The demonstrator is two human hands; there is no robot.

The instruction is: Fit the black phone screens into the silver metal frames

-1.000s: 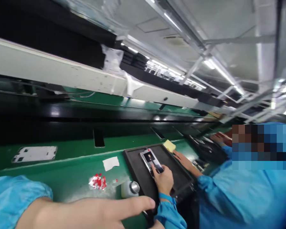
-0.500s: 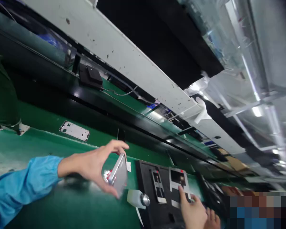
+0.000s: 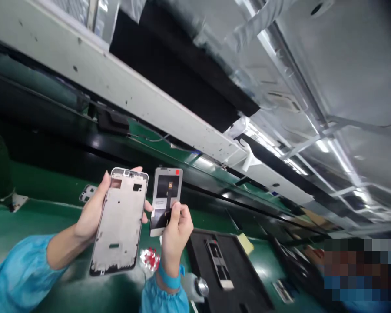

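My left hand is wrapped round the edges of a phone frame, a pale flat plate with cut-outs, held upright and facing me. Close on its right, my right hand pinches the lower right side of a phone screen. The screen's back shows dark panels, a flex cable and a red sticker in the top corner. A small gap parts the two pieces. Around my right wrist is a blue band. Another screen assembly lies in the black foam tray on the right.
A bottle with a metal cap stands beside the tray. Red and silver scraps lie on the green bench. Another phone frame rests behind my left hand. A long pale beam crosses above. A blurred-out area covers the lower right.
My right hand has lifted a screen from the tray and brought it left beside the frame. My left hand has turned the frame to face me. The view has shifted.
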